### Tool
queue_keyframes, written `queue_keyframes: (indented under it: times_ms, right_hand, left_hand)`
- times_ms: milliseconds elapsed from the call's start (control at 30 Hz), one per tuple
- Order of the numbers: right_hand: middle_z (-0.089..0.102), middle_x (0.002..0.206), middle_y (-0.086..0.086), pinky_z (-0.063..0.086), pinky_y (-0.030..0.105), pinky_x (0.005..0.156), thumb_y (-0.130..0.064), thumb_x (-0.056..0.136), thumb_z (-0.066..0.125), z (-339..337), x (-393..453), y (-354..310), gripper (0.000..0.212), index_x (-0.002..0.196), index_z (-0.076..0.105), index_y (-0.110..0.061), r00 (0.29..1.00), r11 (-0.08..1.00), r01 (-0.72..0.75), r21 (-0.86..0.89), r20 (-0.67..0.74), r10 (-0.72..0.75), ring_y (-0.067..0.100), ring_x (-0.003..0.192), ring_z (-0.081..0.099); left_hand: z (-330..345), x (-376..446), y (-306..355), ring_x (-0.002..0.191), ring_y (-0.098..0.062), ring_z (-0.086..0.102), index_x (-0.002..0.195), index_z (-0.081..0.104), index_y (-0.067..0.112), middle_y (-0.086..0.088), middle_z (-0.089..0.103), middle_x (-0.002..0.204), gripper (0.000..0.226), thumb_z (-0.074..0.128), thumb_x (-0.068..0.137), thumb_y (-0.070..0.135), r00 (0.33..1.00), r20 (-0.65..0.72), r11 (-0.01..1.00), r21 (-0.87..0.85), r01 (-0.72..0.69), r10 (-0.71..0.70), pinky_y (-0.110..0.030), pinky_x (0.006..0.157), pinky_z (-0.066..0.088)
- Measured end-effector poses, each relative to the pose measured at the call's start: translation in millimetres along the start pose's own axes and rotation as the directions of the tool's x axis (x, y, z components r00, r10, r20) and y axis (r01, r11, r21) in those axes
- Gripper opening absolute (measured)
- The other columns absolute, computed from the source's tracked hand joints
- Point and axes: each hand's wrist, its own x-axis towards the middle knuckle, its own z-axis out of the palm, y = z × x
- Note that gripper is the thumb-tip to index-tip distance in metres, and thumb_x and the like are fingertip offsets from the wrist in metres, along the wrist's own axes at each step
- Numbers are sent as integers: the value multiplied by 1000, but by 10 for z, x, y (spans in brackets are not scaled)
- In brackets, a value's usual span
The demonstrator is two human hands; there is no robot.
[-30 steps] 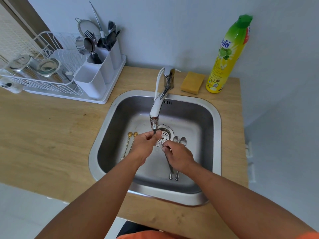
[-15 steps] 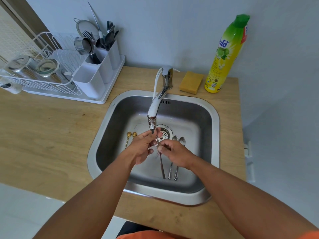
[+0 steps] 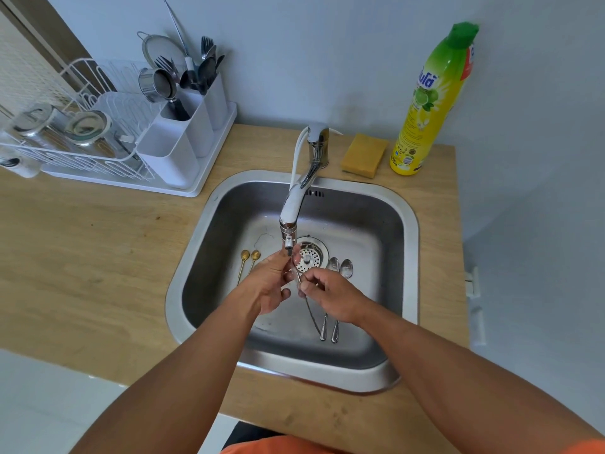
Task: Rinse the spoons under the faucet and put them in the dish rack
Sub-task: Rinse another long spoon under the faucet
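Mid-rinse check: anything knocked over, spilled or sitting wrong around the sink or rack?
Nothing stands out. Both hands work one spoon under the faucet; two silver spoons and two gold spoons lie flat in the sink. The dish rack, sponge and soap bottle sit in order.

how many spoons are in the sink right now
5: two gold spoons left of the drain, two silver spoons lying right of it, one held spoon under the faucet. Hands may hide more.
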Motion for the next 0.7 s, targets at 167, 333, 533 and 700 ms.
queue_keyframes:
  times_ms: [167, 333, 533, 700]
  right_hand:
    - [76, 92, -7, 44, 21, 67, -27, 104, 55, 91, 17, 49, 18, 94, 69, -22, 993, 997, -74, -7, -92, 73, -6, 68, 59]
    - [74, 82, -11, 42, 12, 63, -25, 102, 56, 143, 21, 64, 19, 89, 70, -22, 977, 994, -103, 22, -186, 105, -8, 65, 59]
    - [73, 74, -15, 38, 7, 54, -23, 102, 59, 104, 120, -100, 21, 89, 73, -15, 977, 995, -77, 66, -194, 89, -7, 55, 56]
    - [78, 87, -6, 40, 8, 58, -24, 103, 59, 98, 150, -182, 21, 92, 75, -15, 978, 991, -92, 98, -178, 109, -8, 60, 60]
  left_hand:
    - [-16, 19, 30, 74, -13, 42, 103, 82, 22, 16, 70, 72, 32, 83, 80, 45, 977, -151, 982, 134, -132, 152, -29, 63, 34]
    - [-77, 21, 4, 81, -6, 59, 110, 80, 25, 26, 77, 81, 28, 83, 84, 35, 962, -83, 927, 300, -225, 260, -20, 63, 41]
    - [-102, 89, -157, 69, 10, 63, 100, 79, 33, 22, 78, 85, 17, 70, 98, 18, 952, -61, 916, 297, -271, 301, -9, 60, 47]
    - [-105, 105, -32, 66, 10, 61, 104, 80, 27, 26, 75, 77, 14, 66, 101, 27, 944, -80, 901, 332, -279, 321, -12, 56, 45]
